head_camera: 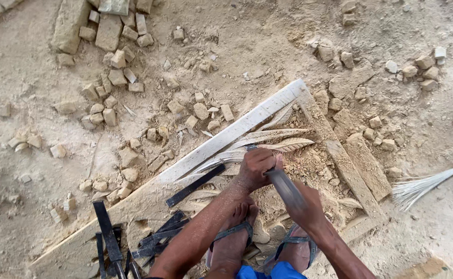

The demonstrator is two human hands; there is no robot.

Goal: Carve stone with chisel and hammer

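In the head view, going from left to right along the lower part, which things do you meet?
Dark chisels → left hand holding a chisel → right hand with a hammer → broom.

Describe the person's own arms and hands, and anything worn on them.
Both arms are bare from above the elbow down: no sleeves, no gloves. The left hand and the right hand show no rings, watch or bands. Fine stone dust clings to the forearms.
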